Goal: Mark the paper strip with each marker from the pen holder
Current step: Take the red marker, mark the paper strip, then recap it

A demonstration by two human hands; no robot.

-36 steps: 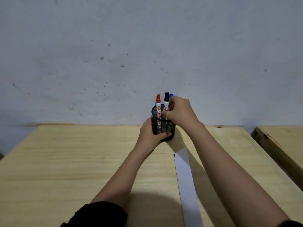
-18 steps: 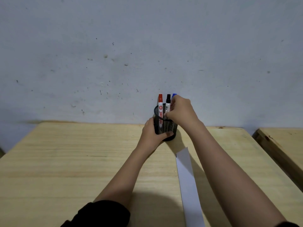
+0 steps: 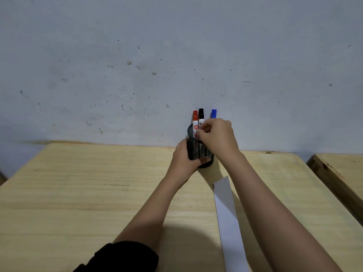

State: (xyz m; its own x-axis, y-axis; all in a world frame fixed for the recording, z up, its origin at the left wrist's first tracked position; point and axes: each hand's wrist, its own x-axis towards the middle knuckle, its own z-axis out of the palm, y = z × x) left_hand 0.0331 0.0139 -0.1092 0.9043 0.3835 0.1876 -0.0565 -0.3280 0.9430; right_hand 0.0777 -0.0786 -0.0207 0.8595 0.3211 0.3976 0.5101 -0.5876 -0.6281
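A black mesh pen holder [image 3: 198,149] stands at the far edge of the wooden table [image 3: 88,193], against the wall. My left hand [image 3: 182,159] wraps around its left side and base. A red marker [image 3: 195,120] and a black marker [image 3: 201,114] stand upright inside. My right hand [image 3: 218,136] is closed over the holder's rim around a blue marker [image 3: 214,113], whose cap sticks out above my knuckles. A long white paper strip [image 3: 225,209] lies on the table under my right forearm, running toward me.
A scuffed grey wall [image 3: 176,65] rises directly behind the holder. A second wooden table [image 3: 341,169] stands to the right across a narrow gap. My left arm ends in a black sleeve [image 3: 121,258] at the bottom.
The blue marker's cap now shows higher above my right hand than before. My left hand has stayed on the holder.
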